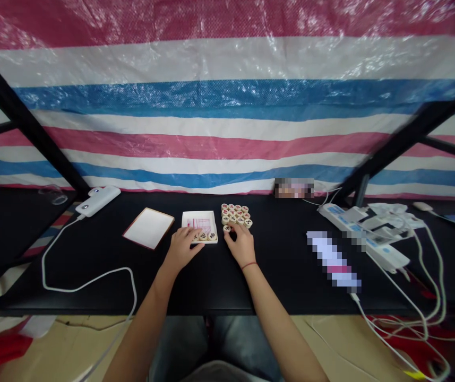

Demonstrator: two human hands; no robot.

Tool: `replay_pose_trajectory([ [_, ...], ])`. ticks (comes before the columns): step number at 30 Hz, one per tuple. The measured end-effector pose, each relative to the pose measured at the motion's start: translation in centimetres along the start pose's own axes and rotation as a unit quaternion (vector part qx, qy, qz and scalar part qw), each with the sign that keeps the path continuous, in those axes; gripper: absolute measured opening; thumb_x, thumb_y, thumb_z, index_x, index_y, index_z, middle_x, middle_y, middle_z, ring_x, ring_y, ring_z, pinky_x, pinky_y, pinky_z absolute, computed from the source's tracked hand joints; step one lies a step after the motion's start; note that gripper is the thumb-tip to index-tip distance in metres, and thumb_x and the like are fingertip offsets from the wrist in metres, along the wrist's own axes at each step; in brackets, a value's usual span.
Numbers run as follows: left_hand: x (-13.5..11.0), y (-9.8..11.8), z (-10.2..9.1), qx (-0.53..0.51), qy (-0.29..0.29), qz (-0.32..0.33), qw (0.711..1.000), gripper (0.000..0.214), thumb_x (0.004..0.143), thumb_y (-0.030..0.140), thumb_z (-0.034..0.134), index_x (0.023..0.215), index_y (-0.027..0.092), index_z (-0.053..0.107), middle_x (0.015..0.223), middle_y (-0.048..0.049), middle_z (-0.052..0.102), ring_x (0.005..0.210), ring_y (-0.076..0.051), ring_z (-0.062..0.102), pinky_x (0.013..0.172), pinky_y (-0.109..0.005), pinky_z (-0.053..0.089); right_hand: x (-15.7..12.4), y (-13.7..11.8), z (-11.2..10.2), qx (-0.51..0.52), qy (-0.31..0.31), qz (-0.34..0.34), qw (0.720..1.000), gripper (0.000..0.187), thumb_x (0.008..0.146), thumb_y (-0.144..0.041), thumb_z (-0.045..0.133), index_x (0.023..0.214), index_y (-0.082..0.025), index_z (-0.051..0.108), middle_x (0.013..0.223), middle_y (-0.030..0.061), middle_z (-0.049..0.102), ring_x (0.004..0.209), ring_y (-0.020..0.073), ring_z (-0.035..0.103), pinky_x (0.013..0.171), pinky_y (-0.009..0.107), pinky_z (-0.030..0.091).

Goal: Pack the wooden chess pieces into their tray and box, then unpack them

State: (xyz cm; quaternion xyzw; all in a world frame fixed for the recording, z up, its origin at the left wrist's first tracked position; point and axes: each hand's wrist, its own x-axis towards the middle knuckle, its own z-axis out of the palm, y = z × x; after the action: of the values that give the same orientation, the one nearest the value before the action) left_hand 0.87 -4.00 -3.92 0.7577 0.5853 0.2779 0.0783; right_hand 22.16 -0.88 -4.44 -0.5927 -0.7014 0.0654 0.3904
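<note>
Black desk in front of a pink, white and blue striped tarp, with black frame bars slanting in at left and right.

Far middle of the desk: a pile of round game discs, packed a few rows deep with the marked faces up. Just left of it is a shallow white box, with a short row of discs along its near wall. A white panel lies further left, apart.

- The right hand has its grip pinching the corner disc at the pile's near-left edge.
- The left hand has fingertips at the box's near-left edge, touching the row. Grip pinching or merely resting: cannot tell.

Judgement: lift the corner disc straight up, not sideways, so it does not drag its neighbours. The left hand is best used to steady the box and keep the row snug against the wall, faces up.
</note>
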Motion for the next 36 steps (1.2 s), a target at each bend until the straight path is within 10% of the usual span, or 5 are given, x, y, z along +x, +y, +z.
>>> replay_pose_trajectory([
  [9, -0.2, 0.8, -0.8, 0.063, 0.057, -0.045, 0.995, 0.032, 0.085, 0.035, 0.059, 0.116, 0.026, 0.064, 0.116, -0.0075, 0.065, 0.114, -0.029, 0.051, 0.094, -0.045, 0.040, -0.8, -3.6, -0.3, 0.099, -0.066, -0.172, 0.978, 0.036, 0.081, -0.026, 0.060, 0.116, -0.019, 0.060, 0.114, 0.0116, 0.057, 0.106, 0.0250, 0.057, 0.095, 0.040, 0.049],
  [36, -0.3, -1.1, -1.6, 0.021, 0.035, -0.033, 0.999, 0.027, 0.084, 0.019, 0.047, 0.099, 0.024, 0.068, 0.096, -0.0045, 0.067, 0.094, -0.025, 0.057, 0.087, -0.040, 0.044, -1.0, -2.7, 0.9, 0.161, -0.096, -0.150, 0.971, 0.024, 0.084, -0.020, 0.057, 0.108, -0.020, 0.061, 0.105, 0.0092, 0.062, 0.102, 0.0210, 0.061, 0.093, 0.038, 0.051],
])
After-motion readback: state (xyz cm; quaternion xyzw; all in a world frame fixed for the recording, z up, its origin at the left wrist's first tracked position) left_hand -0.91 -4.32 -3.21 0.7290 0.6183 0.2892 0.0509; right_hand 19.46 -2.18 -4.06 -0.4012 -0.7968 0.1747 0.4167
